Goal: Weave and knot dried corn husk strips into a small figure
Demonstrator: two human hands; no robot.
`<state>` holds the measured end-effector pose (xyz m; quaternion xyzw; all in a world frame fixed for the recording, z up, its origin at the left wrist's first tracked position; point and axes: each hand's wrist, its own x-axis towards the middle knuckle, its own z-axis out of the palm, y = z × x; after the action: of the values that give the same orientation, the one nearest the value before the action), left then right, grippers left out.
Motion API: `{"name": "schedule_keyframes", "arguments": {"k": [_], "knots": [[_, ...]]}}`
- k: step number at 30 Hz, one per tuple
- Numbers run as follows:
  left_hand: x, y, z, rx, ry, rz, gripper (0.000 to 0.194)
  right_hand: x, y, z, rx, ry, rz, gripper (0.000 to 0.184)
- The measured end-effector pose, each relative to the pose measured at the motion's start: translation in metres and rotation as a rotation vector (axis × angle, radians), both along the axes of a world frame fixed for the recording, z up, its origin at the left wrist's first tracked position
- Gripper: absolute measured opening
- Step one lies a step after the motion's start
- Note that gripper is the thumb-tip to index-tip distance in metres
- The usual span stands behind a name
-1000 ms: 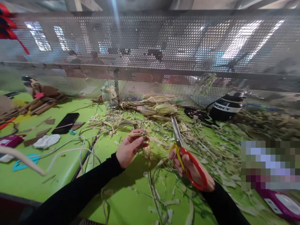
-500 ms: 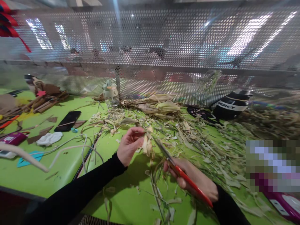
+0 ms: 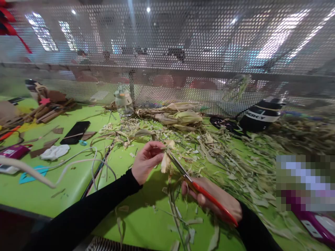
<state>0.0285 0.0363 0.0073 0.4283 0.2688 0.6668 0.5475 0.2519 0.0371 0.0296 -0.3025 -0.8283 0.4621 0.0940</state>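
Our left hand (image 3: 147, 162) pinches the husk piece (image 3: 165, 164), which hangs lengthwise toward us above the table (image 3: 146, 212). Our right hand (image 3: 213, 200) grips the scissors (image 3: 200, 191), pointing up-left to it. Scraps crowd the right; bare green lies below our left wrist.

The patch at the right edge (image 3: 305, 181) is all coarse blocks, and it covers part of the purple device (image 3: 314, 221), whose near end runs out of view. At the far left the red ribbons (image 3: 9, 21) are cut off by the edge. The people behind the perforated screen (image 3: 157, 42) are too blurred to make out. The right hand (image 3: 216, 198) covers much of the scissor handles, and the left hand's fingers partly hide the husk piece (image 3: 165, 163).
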Motion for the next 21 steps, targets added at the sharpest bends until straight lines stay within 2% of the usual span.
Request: {"name": "schedule_keyframes", "arguments": {"k": [4, 15, 21], "knots": [[0.0005, -0.0002, -0.0001, -0.006, -0.003, 0.004, 0.023, -0.0019, 0.0001, 0.0029, 0.000, 0.007, 0.001, 0.075], [0.0007, 0.0018, 0.0028, -0.030, -0.007, 0.026, 0.025, -0.0027, 0.0018, 0.0041, 0.077, -0.055, -0.053, 0.069], [0.0000, 0.0027, 0.0007, -0.040, -0.015, -0.017, 0.024, -0.0040, 0.0009, 0.0077, 0.043, -0.080, -0.088, 0.073]]}}
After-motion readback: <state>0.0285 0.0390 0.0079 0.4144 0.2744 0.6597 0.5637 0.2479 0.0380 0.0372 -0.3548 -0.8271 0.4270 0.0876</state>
